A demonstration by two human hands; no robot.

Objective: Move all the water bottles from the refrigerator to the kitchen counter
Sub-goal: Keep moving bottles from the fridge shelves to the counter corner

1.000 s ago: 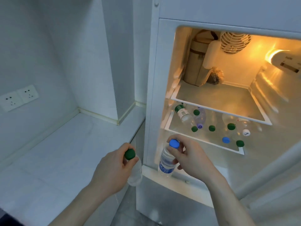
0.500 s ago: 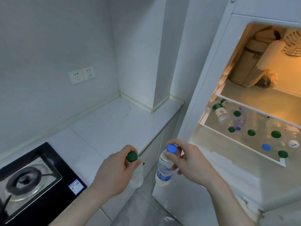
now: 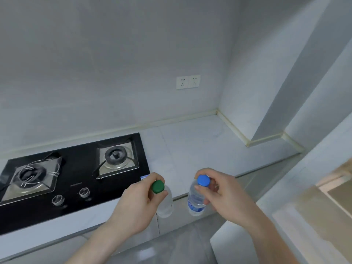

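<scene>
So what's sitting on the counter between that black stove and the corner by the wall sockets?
Nothing: in the head view the pale counter is bare from the stove to the corner below the sockets.

At lower left we see a black hob (image 3: 76,164) with two burners (image 3: 115,154) and two knobs (image 3: 84,192). A double socket (image 3: 188,82) sits on the grey wall (image 3: 95,63), upper right of centre.

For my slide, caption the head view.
Left hand carries a green-capped bottle, right hand a blue-capped bottle, toward the counter beside the stove.
</scene>
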